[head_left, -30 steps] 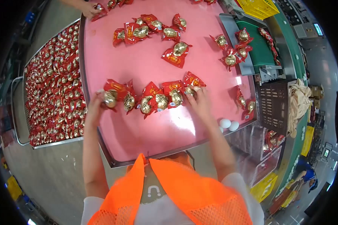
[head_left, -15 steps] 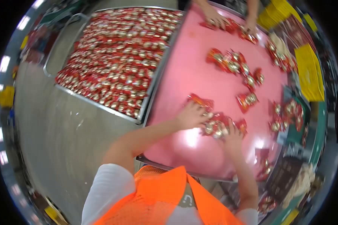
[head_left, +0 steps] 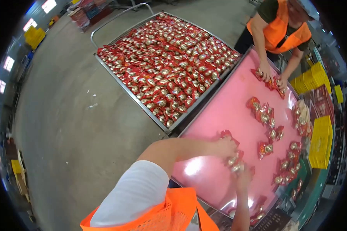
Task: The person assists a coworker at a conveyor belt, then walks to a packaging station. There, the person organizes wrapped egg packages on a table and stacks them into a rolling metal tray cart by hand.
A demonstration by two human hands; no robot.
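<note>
On the pink tabletop [head_left: 204,127], both my hands are at a small group of red packets with gold-coloured round pieces inside. My left hand [head_left: 223,148], blurred by motion, lies over the left side of a red packet [head_left: 235,158]. Another red packet [head_left: 228,135] shows just beyond its knuckles. My right hand [head_left: 243,180], also smeared, reaches up from the front edge, its fingertips right at the gold pieces. Fingers of both hands are too blurred to show their grip.
Left of the table stands a metal cart [head_left: 137,103] heaped with similar packets. Loose packets [head_left: 264,113] lie farther up the table. Across it, a person in an orange vest [head_left: 275,29] handles packets. Yellow crates [head_left: 320,142] and a green-edged surface [head_left: 302,173] line the right side.
The camera has turned, so the cart and table appear rotated and the other person's upper body shows. My hands stay at the same group of packets, now more blurred.
</note>
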